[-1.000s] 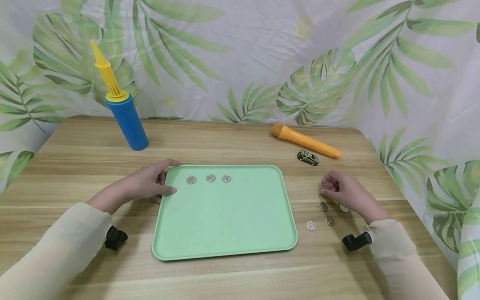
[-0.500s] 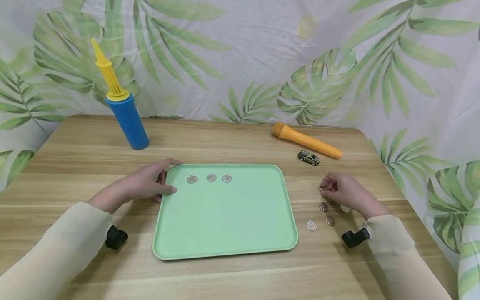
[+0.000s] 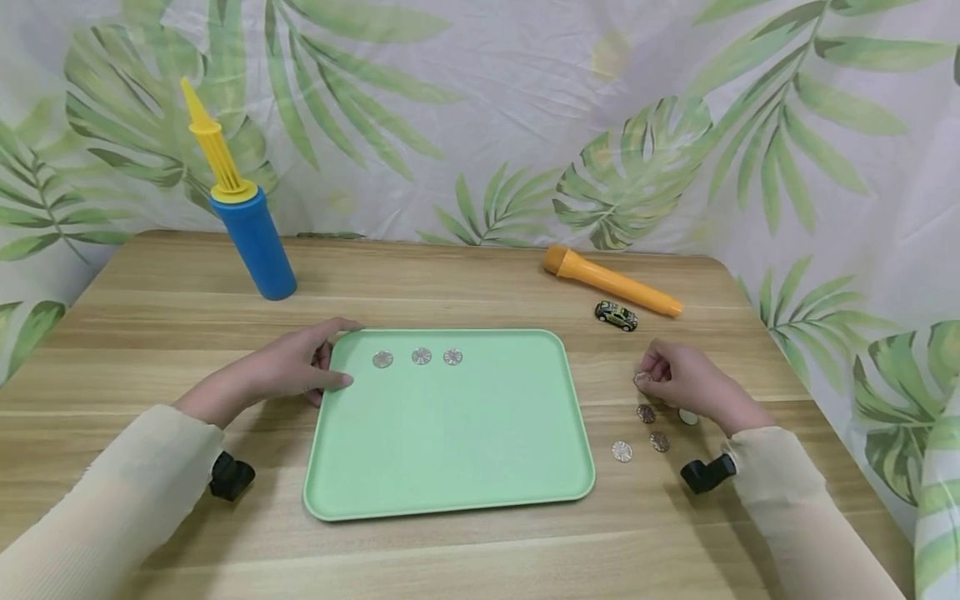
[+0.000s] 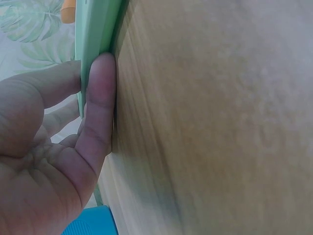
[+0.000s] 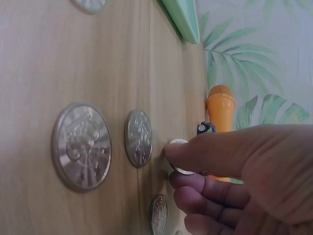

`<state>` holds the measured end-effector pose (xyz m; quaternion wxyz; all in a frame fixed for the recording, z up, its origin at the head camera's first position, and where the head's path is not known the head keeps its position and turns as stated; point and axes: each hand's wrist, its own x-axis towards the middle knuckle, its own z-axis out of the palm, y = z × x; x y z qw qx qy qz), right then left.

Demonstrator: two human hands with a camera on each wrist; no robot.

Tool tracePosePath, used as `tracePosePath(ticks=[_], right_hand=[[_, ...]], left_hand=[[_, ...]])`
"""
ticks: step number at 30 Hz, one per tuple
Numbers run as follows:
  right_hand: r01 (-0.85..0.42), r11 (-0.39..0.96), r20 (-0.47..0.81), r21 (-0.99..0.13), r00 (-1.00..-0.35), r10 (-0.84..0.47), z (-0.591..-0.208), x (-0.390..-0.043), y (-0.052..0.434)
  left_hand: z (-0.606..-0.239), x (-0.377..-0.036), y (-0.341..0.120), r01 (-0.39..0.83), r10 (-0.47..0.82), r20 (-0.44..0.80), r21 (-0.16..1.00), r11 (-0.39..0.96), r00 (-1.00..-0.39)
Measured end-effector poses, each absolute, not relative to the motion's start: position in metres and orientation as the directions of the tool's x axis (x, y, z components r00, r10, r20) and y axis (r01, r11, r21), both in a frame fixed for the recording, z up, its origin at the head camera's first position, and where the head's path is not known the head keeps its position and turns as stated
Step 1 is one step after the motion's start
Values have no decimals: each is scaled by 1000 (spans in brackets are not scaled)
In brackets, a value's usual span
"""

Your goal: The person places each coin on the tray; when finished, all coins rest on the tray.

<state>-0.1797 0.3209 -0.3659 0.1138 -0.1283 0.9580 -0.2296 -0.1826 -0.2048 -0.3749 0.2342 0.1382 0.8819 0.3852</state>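
Observation:
My left hand point(image 3: 300, 362) grips the left rim of a light green tray point(image 3: 450, 433), its thumb over the edge. In the left wrist view, a finger point(image 4: 101, 83) lies beneath the tray, against the tabletop. Three silvery coins, the left one point(image 3: 382, 359) nearest that hand, lie in a row along the tray's far side. Right of the tray, my right hand point(image 3: 686, 383) pinches another coin point(image 3: 642, 377) between thumb and fingers, close over the table. Below this hand lie several loose coins, among them a patterned coin point(image 5: 82, 147) and a smaller-looking one point(image 5: 138, 138).
An orange toy microphone point(image 3: 613, 281) lies at the back right, with a small toy car point(image 3: 617, 316) in front of it. At the back left stands a blue and yellow hand pump point(image 3: 258, 242). A leaf-print cloth point(image 3: 510, 125) hangs behind the wooden table point(image 3: 420, 554).
The right hand has shifted slightly, and the coin in its fingertips now shows more of its face. The left hand and the tray have stayed in place.

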Motion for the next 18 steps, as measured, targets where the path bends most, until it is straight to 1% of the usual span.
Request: tracePosePath(ticks=[4, 7, 14, 18], right_hand=[[-219, 840, -116, -496, -943, -313, -366, -179, 318], [-210, 830, -86, -516, -952, -294, -366, -179, 313], [-200, 751, -16, -630, -963, -270, -370, -188, 285], [-189, 699, -29, -690, -957, -287, -372, -196, 264]], left_hand=[[-375, -183, -205, 63, 420, -307, 740, 670, -854], [-375, -183, -204, 62, 415, -310, 734, 676, -855], [-373, -182, -204, 59, 418, -312, 739, 672, -853], [-373, -182, -204, 58, 421, -309, 745, 664, -853]])
